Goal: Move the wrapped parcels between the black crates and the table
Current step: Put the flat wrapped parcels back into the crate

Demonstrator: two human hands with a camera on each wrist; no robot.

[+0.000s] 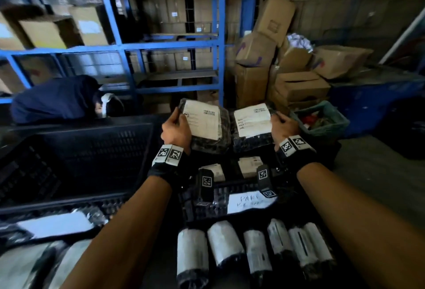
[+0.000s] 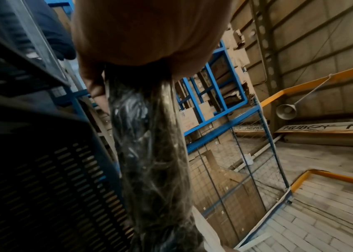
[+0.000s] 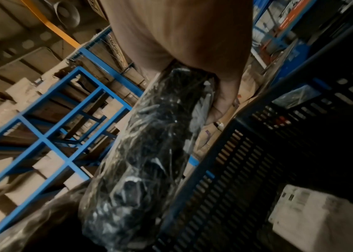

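Both hands hold black plastic-wrapped parcels with white labels up above a black crate (image 1: pixel 207 206). My left hand (image 1: pixel 176 131) grips the left parcel (image 1: pixel 207 125) by its left edge; in the left wrist view that parcel (image 2: pixel 149 153) hangs down from the palm. My right hand (image 1: pixel 284 128) grips the right parcel (image 1: pixel 251 125) at its right edge, and its wrapped body (image 3: pixel 145 153) fills the right wrist view. More labelled parcels (image 1: pixel 249 165) lie inside the crate below. Several rolled parcels (image 1: pixel 226 241) lie in a row on the table nearest me.
A second, larger black crate (image 1: pixel 76 162) stands to the left. Blue shelving (image 1: pixel 161 45) with cardboard boxes rises behind, with stacked cartons (image 1: pixel 294 82) and a green basket (image 1: pixel 322 118) at right. A person in dark blue (image 1: pixel 57 100) bends at left.
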